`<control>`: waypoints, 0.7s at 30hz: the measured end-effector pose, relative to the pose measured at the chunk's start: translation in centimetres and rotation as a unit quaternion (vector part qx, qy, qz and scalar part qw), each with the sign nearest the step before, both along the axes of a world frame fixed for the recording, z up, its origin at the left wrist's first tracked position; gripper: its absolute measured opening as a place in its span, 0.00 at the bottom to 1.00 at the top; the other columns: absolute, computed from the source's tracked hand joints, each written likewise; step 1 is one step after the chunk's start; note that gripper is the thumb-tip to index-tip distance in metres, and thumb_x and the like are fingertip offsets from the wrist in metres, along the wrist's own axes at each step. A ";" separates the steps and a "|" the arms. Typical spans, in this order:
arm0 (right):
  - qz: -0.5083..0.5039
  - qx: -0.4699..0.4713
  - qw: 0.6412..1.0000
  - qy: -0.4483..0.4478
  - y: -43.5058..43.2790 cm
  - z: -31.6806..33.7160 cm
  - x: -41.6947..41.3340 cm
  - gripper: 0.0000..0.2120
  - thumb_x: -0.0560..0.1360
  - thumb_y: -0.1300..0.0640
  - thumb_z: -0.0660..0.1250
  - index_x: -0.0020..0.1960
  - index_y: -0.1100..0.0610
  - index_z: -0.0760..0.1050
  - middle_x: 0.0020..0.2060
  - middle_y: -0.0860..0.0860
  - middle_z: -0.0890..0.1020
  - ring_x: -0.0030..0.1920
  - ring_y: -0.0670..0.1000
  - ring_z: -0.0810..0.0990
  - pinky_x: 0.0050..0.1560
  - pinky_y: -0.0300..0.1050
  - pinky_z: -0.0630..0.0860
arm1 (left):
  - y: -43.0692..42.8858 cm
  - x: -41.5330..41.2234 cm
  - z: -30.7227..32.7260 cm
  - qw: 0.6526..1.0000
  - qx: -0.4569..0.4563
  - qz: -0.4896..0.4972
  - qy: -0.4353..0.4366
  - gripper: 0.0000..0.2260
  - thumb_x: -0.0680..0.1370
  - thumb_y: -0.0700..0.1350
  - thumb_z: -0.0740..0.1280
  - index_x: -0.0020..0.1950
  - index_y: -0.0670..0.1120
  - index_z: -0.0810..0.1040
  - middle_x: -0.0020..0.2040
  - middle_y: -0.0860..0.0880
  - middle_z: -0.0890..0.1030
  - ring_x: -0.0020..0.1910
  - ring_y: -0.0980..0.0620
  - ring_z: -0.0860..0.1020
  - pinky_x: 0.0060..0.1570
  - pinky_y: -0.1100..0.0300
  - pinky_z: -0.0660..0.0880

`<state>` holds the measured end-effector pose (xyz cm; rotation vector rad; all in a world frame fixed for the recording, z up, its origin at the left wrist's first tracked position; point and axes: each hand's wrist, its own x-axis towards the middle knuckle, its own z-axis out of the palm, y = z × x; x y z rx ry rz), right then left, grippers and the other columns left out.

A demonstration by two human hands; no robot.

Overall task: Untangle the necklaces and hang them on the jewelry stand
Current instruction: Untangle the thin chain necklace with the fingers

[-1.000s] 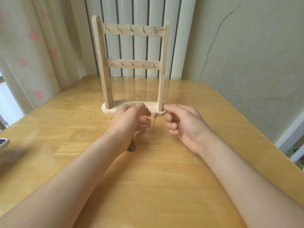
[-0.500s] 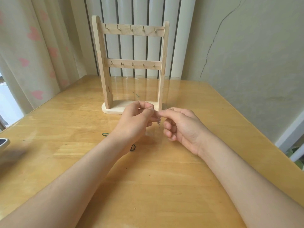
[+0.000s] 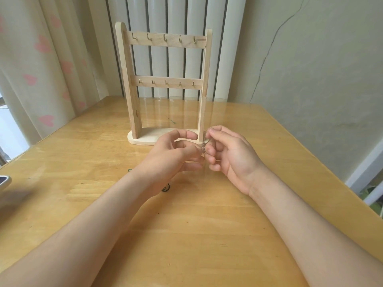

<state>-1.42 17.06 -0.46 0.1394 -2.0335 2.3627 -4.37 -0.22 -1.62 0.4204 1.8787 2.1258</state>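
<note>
A wooden jewelry stand (image 3: 132, 83) rises at the back of the table, with two cross bars carrying several small hooks, all bare. Just in front of its base, my right hand (image 3: 230, 156) pinches a small silvery necklace piece (image 3: 203, 146) between thumb and forefinger. My left hand (image 3: 172, 158) is right beside it, its fingers curled and spread, its thumb touching the same piece. A dark green cord necklace (image 3: 165, 188) lies on the table under my left wrist, mostly hidden by it.
The wooden table (image 3: 196, 235) stretches wide toward me. A grey device (image 3: 4, 182) pokes in at the left edge. Curtains with pink hearts hang at the left, a white radiator stands behind the stand, and the table's right edge drops off near a wall.
My hands had come together at the silvery piece, then my left fingers loosened and spread. My right hand has lifted slightly, still pinching the piece.
</note>
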 end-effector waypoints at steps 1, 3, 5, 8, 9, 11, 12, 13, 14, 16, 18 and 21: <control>0.004 -0.001 1.000 0.001 0.0 0.0 0.0 0.09 0.85 0.57 0.62 0.46 0.55 0.74 0.32 0.52 0.74 0.32 0.51 0.70 0.30 0.44 0.63 | 0.0 -0.1 -0.1 1.000 -0.005 -0.001 0.008 0.17 0.77 0.36 0.74 0.65 0.42 0.77 0.49 0.44 0.84 0.50 0.45 0.86 0.57 0.48 0.84; 0.012 0.004 1.000 0.007 0.1 0.0 0.0 0.12 0.83 0.58 0.61 0.41 0.54 0.75 0.35 0.53 0.76 0.34 0.51 0.72 0.32 0.45 0.65 | -0.1 -0.3 -0.2 1.000 -0.007 -0.006 0.017 0.17 0.76 0.39 0.74 0.65 0.42 0.79 0.50 0.45 0.85 0.52 0.47 0.86 0.60 0.47 0.83; 0.017 0.011 1.000 0.010 0.2 0.0 0.0 0.14 0.82 0.58 0.61 0.39 0.54 0.76 0.36 0.53 0.78 0.36 0.50 0.73 0.34 0.46 0.67 | -0.2 -0.4 -0.3 0.999 -0.017 -0.009 0.026 0.18 0.74 0.41 0.75 0.64 0.43 0.81 0.52 0.45 0.86 0.53 0.48 0.86 0.61 0.48 0.82; 0.022 0.017 1.000 0.011 0.2 0.0 0.1 0.13 0.81 0.59 0.62 0.38 0.55 0.76 0.35 0.53 0.76 0.36 0.50 0.72 0.34 0.46 0.67 | -0.2 -0.2 -0.6 0.996 -0.066 0.002 0.052 0.12 0.78 0.40 0.76 0.62 0.45 0.84 0.58 0.44 0.87 0.55 0.48 0.86 0.62 0.50 0.83; 0.023 0.018 1.000 0.010 0.2 0.0 0.1 0.13 0.81 0.58 0.62 0.38 0.56 0.76 0.34 0.53 0.73 0.36 0.50 0.71 0.33 0.45 0.67 | -0.2 -0.1 -0.7 0.994 -0.084 0.007 0.062 0.10 0.80 0.40 0.76 0.61 0.45 0.85 0.58 0.45 0.87 0.55 0.48 0.87 0.61 0.52 0.83; 0.027 0.017 0.999 0.002 0.2 0.0 0.1 0.12 0.82 0.58 0.63 0.40 0.56 0.78 0.32 0.52 0.69 0.34 0.50 0.68 0.32 0.44 0.65 | -0.1 0.1 -0.7 0.991 -0.101 0.016 0.083 0.08 0.80 0.42 0.75 0.59 0.44 0.85 0.58 0.47 0.87 0.55 0.46 0.87 0.58 0.53 0.84; 0.030 0.016 0.999 -0.003 0.3 0.1 0.0 0.12 0.82 0.58 0.63 0.41 0.56 0.79 0.31 0.51 0.68 0.33 0.49 0.67 0.32 0.44 0.64 | -0.1 0.1 -0.6 0.991 -0.101 0.018 0.091 0.08 0.81 0.43 0.75 0.58 0.43 0.85 0.58 0.47 0.87 0.54 0.46 0.88 0.58 0.52 0.84; 0.033 0.015 0.999 -0.007 0.3 0.1 0.0 0.12 0.82 0.58 0.63 0.42 0.56 0.80 0.30 0.50 0.67 0.32 0.49 0.66 0.32 0.44 0.63 | -0.1 0.1 -0.6 0.990 -0.099 0.018 0.095 0.07 0.81 0.44 0.74 0.58 0.43 0.85 0.58 0.46 0.87 0.54 0.45 0.88 0.58 0.50 0.84; 0.036 0.012 0.999 -0.010 0.3 0.2 0.0 0.11 0.82 0.58 0.64 0.43 0.56 0.80 0.30 0.50 0.66 0.32 0.49 0.65 0.32 0.44 0.62 | -0.1 0.1 -0.5 0.991 -0.097 0.015 0.095 0.07 0.82 0.44 0.73 0.58 0.43 0.84 0.57 0.44 0.87 0.54 0.45 0.88 0.59 0.49 0.84; 0.034 0.004 0.999 -0.013 0.5 0.3 0.1 0.06 0.81 0.58 0.66 0.45 0.56 0.79 0.30 0.50 0.66 0.32 0.49 0.64 0.32 0.44 0.61 | -0.1 0.0 -0.4 0.992 -0.090 0.010 0.084 0.07 0.84 0.44 0.71 0.57 0.41 0.84 0.52 0.44 0.87 0.50 0.46 0.87 0.60 0.45 0.83; 0.019 0.003 1.000 -0.011 0.6 0.2 0.0 0.03 0.79 0.59 0.67 0.46 0.56 0.75 0.31 0.49 0.67 0.31 0.48 0.65 0.31 0.43 0.60 | -0.1 0.0 -0.3 0.993 -0.091 0.002 0.074 0.06 0.84 0.44 0.70 0.55 0.41 0.83 0.46 0.46 0.85 0.45 0.48 0.85 0.61 0.43 0.83; -0.026 0.015 0.999 -0.011 0.6 0.1 -0.1 0.02 0.79 0.61 0.69 0.49 0.58 0.77 0.31 0.49 0.68 0.30 0.48 0.65 0.30 0.42 0.61 | -0.1 0.1 -0.2 0.993 -0.092 -0.007 0.069 0.06 0.85 0.44 0.69 0.52 0.43 0.83 0.43 0.47 0.83 0.43 0.48 0.84 0.61 0.42 0.83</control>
